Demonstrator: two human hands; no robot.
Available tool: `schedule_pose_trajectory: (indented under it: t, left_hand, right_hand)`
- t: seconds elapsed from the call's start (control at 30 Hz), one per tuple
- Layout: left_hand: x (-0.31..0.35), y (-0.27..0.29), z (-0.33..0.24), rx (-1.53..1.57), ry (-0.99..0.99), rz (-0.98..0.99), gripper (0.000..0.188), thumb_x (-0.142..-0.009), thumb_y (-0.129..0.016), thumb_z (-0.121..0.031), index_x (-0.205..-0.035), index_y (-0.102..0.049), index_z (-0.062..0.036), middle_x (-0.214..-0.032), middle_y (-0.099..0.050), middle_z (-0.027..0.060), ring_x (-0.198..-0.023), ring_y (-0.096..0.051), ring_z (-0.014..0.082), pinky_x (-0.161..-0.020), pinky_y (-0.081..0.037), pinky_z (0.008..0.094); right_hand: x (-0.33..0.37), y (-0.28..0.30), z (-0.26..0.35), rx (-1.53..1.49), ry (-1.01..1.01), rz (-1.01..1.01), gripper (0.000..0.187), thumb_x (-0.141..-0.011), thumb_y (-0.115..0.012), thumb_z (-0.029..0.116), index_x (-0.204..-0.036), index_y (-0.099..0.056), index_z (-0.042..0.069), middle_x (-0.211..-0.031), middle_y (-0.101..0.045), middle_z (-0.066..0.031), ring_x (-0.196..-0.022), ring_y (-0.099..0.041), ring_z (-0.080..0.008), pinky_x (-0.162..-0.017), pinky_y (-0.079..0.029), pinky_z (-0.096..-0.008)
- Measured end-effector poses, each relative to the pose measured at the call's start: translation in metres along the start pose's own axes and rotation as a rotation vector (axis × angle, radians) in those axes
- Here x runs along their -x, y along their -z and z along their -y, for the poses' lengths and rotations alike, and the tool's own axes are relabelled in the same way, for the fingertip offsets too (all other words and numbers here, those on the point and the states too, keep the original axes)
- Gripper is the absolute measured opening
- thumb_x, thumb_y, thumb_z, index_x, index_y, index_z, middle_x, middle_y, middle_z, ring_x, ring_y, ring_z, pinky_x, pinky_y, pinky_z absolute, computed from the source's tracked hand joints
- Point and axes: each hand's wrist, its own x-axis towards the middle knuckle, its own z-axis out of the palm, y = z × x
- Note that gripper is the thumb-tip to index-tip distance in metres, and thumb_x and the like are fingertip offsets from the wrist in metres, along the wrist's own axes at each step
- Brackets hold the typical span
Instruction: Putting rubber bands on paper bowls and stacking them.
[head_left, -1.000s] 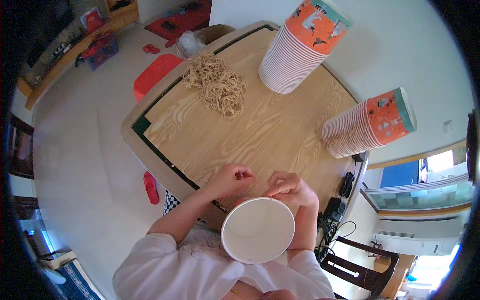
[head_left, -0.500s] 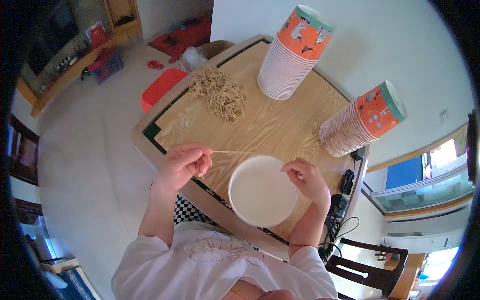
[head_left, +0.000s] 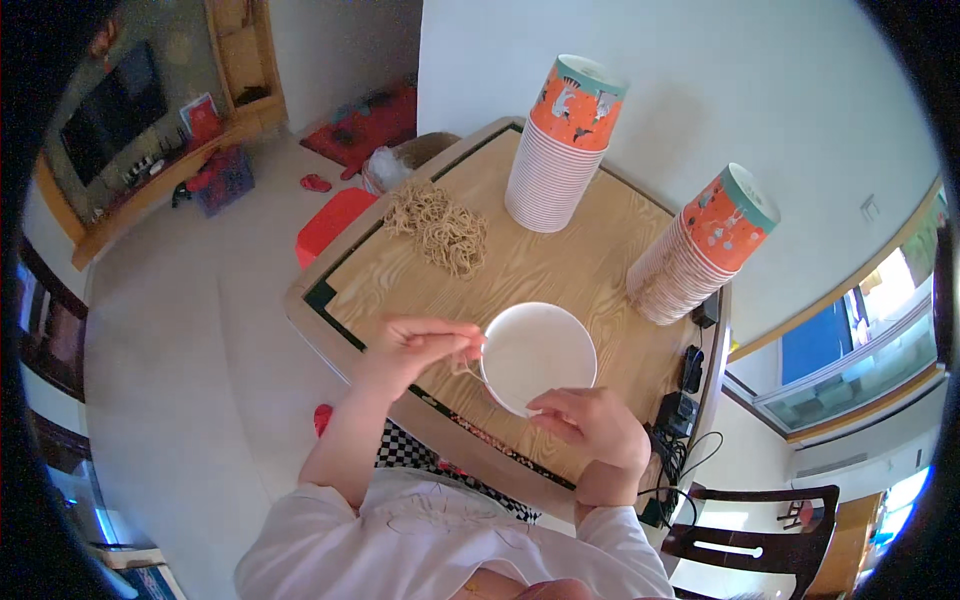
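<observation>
A white paper bucket [head_left: 540, 350] stands on the wooden table in front of me, its open mouth toward me. My left hand [head_left: 415, 350] is closed in a pinch at the bucket's left rim, holding thin tan twine [head_left: 468, 371]. A short bit of that twine hangs below the fingers and runs toward the bucket's side. At the near right rim, my right hand [head_left: 595, 425] has thumb and fingers pressed together; what they pinch is hidden. Further back on the left of the table lies a loose pile of tan twine lengths [head_left: 440, 230].
Two tall stacks of orange, green-rimmed paper buckets stand upside down, one at the back [head_left: 565, 150] and one at the right [head_left: 700, 245]. Black adapters and cables [head_left: 678, 415] lie along the right table edge. A red stool [head_left: 335, 225] and a dark chair [head_left: 750, 540] flank the table.
My left hand has moved right, up to the bucket's rim, and the twine stretched out from it now hangs slack. My right hand has come down to the near right rim. The view has shifted.
</observation>
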Motion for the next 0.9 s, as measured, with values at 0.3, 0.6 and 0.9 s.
schedule_pose_trajectory:
  t: [0.3, 0.6, 0.9]
  left_hand:
    - [-0.021, -0.051, 0.02, -0.416, -0.293, -0.083, 0.01, -0.081, -0.065, -0.008, -0.086, -0.067, 0.0002, -0.073, -0.065, 0.0031, -0.063, -0.056, 0.0039, -0.055, -0.044, 0.0197]
    - [-0.028, -0.067, 0.028, -0.329, -0.259, -0.07, 0.011, -0.081, -0.065, -0.009, -0.087, -0.066, 0.0006, -0.074, -0.065, 0.0021, -0.063, -0.056, 0.0041, -0.055, -0.045, 0.0193]
    - [-0.029, -0.068, 0.026, -0.335, -0.194, -0.008, 0.008, -0.084, -0.061, -0.005, -0.09, -0.063, 0.0003, -0.085, -0.065, 0.0041, -0.078, -0.059, 0.0068, -0.066, -0.047, 0.0201]
  right_hand:
    - [-0.026, -0.006, 0.012, -0.416, 0.002, -0.612, 0.028, -0.072, -0.071, 0.005, -0.097, -0.059, 0.0, -0.09, -0.064, -0.0094, -0.085, -0.063, -0.019, -0.075, -0.049, -0.0303]
    - [-0.028, 0.01, -0.017, -0.347, 0.011, -0.584, 0.02, -0.076, -0.067, 0.006, -0.094, -0.061, 0.001, -0.089, -0.063, -0.0115, -0.084, -0.062, -0.0203, -0.073, -0.048, -0.0307]
    - [-0.023, 0.009, -0.045, -0.398, -0.036, -0.528, 0.013, -0.074, -0.064, 0.0, -0.087, -0.061, -0.001, -0.082, -0.063, -0.0094, -0.081, -0.062, -0.0182, -0.073, -0.048, -0.0282]
